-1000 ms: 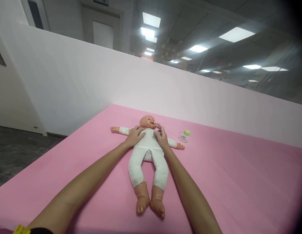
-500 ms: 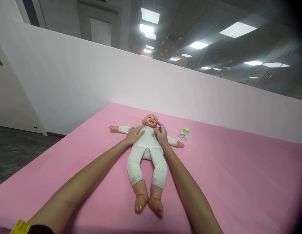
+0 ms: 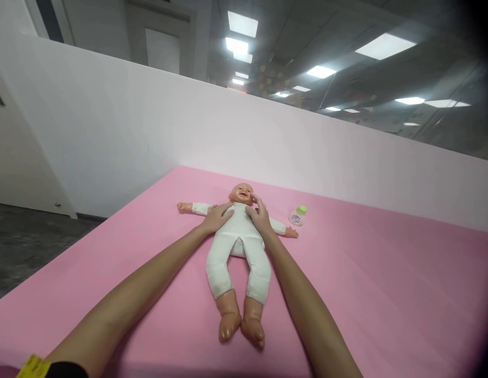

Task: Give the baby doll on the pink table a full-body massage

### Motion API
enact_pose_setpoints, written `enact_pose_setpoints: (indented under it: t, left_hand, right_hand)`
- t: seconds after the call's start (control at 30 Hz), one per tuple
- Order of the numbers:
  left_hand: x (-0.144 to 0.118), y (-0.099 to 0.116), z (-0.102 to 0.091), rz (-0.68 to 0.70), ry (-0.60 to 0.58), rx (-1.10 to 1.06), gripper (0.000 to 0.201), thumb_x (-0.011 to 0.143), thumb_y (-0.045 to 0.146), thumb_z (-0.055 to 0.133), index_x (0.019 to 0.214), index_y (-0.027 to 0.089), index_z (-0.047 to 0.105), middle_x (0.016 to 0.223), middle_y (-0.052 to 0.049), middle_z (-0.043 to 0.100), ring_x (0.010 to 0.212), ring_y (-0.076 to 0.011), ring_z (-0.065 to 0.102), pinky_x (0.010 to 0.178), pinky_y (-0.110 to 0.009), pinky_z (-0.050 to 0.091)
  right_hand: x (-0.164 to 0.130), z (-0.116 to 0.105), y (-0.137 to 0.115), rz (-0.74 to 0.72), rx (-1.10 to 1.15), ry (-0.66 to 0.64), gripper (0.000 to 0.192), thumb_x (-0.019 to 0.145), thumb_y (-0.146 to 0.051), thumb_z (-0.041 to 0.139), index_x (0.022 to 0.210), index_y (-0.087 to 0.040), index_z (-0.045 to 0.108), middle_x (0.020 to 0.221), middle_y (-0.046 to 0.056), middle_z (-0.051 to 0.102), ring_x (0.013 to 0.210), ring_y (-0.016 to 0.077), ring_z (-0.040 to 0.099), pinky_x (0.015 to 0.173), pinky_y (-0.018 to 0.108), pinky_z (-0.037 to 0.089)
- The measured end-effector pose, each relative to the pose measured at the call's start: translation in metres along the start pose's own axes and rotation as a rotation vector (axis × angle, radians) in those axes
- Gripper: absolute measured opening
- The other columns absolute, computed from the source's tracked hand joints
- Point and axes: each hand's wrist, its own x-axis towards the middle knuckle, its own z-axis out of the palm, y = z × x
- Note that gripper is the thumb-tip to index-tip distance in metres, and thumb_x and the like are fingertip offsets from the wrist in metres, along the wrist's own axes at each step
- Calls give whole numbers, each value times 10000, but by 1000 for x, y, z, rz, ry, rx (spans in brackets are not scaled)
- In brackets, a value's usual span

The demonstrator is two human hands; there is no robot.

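A baby doll (image 3: pixel 236 226) with a white cloth body lies on its back on a pink surface, arms spread and feet toward me. My left hand (image 3: pixel 217 218) rests on the doll's shoulder and chest at the left side, thumb apart from the fingers. At the other side, my right hand (image 3: pixel 260 217) touches the upper chest with fingers spread, one of them reaching up beside the doll's cheek. Both hands partly cover the doll's shoulders. Just past the doll's outstretched arm on the right stands a small clear bottle (image 3: pixel 296 217) with a green cap.
The pink covered table (image 3: pixel 366 283) runs up to a low white partition (image 3: pixel 244 131) at the back. On the left are a white door (image 3: pixel 23 152) and dark floor (image 3: pixel 23 247). A yellow tag (image 3: pixel 33 366) shows at my left sleeve.
The fingers of my right hand have shifted slightly and lie flatter against the doll's upper chest. My left hand, the doll and the bottle stay nearly in place.
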Motion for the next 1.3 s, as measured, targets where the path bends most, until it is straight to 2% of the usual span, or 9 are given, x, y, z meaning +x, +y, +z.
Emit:
enact_pose_setpoints:
  t: [0.33,0.5,0.57,0.73,0.87,0.93,1.03,1.1,1.3]
  left_hand:
    - [2,-6,2,92,62,-57,485,1027,473,450,1395,215,632,1449,-77,624,1368,-296,548,1206,-492,353]
    - [2,-6,2,113,78,-101,435,1013,463,489,1299,202,685,1360,-85,676,1302,-291,593,1175,-487,401]
    - [2,-5,1,125,78,-104,414,1011,464,492,1247,201,708,1316,-90,693,1263,-289,614,1151,-484,425]
    - [2,-4,2,129,93,-125,393,1014,476,494,1218,213,703,1274,-80,710,1216,-277,638,1119,-465,450]
    - [2,-5,4,102,102,-112,367,1003,459,511,1224,213,671,1262,-86,702,1200,-283,639,1107,-484,453]
    - [3,-6,5,114,110,-102,340,998,439,518,1199,208,667,1259,-94,677,1211,-282,626,1117,-484,449]
    - [3,-7,6,110,141,-95,327,983,416,541,1199,200,658,1236,-103,623,1222,-280,607,1133,-477,445]
    - [2,-6,6,98,147,-105,338,980,413,549,1223,205,658,1217,-97,606,1212,-274,606,1141,-473,441]
    - [1,-2,4,85,128,-146,332,986,419,548,1201,227,713,1178,-85,605,1182,-260,616,1150,-452,435]
  right_hand:
    - [1,1,-9,-95,-118,-94,681,875,-352,610,1535,-332,445,1621,12,438,1503,294,347,1220,527,302]
    - [4,7,-17,47,-285,-130,703,877,-384,616,1553,-353,423,1701,16,280,1514,389,310,1203,679,234]
    - [5,12,-19,29,-325,-143,694,884,-381,609,1551,-355,422,1705,14,270,1506,407,314,1190,708,235]
    - [4,20,-16,-178,-309,-149,779,909,-364,586,1620,-284,277,1690,51,306,1591,324,173,1272,619,162]
    - [0,21,-11,-201,-227,-57,820,887,-283,562,1630,-222,222,1699,109,248,1605,284,141,1282,553,211]
    - [-3,20,-10,-167,-189,12,806,880,-276,562,1617,-213,244,1678,136,257,1586,283,203,1261,521,284]
    - [-4,20,-10,-110,-134,101,748,862,-269,573,1567,-212,332,1563,161,399,1478,278,401,1202,479,392]
    - [-5,20,-10,-97,-117,110,699,848,-261,579,1521,-215,396,1491,151,487,1401,276,480,1178,471,418]
    - [-5,19,-12,-112,-126,83,624,839,-268,577,1450,-210,464,1464,120,556,1375,280,491,1176,464,397]
